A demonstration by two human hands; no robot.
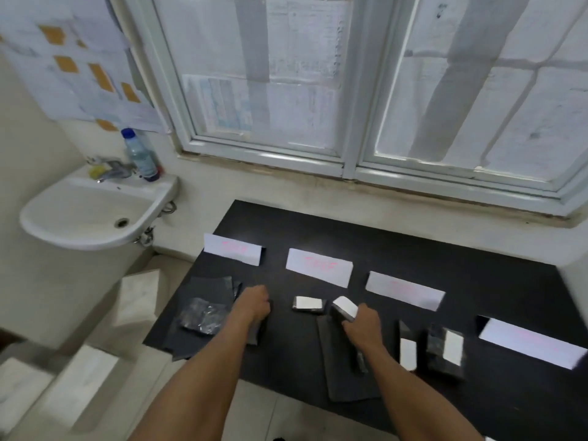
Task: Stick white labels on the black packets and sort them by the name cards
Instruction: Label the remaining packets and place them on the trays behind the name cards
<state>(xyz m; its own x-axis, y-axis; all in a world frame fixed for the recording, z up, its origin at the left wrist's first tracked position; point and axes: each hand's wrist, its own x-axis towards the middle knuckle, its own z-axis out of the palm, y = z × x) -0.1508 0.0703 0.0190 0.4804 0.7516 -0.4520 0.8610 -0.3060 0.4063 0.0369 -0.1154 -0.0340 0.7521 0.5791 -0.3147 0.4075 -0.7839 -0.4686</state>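
Several white name cards with pink writing stand in a row on the black table (pixel 413 259): the leftmost card (pixel 234 249), a second card (pixel 319 267), a third card (pixel 404 290) and the rightmost card (pixel 531 342). My left hand (pixel 253 302) is closed on a black packet (pixel 256 332) below the leftmost card. My right hand (pixel 362 324) grips a labelled black packet (pixel 343 308), tilted up off the table. Another labelled packet (pixel 308 304) lies below the second card. Two labelled packets (pixel 407 348) (pixel 445 350) lie right of my right hand.
A pile of dark unlabelled packets (pixel 203 313) lies at the table's left edge. A dark flat sheet (pixel 346 370) hangs over the near edge. A white sink (pixel 92 211) with a water bottle (pixel 141 155) is at the left. A window is behind the table.
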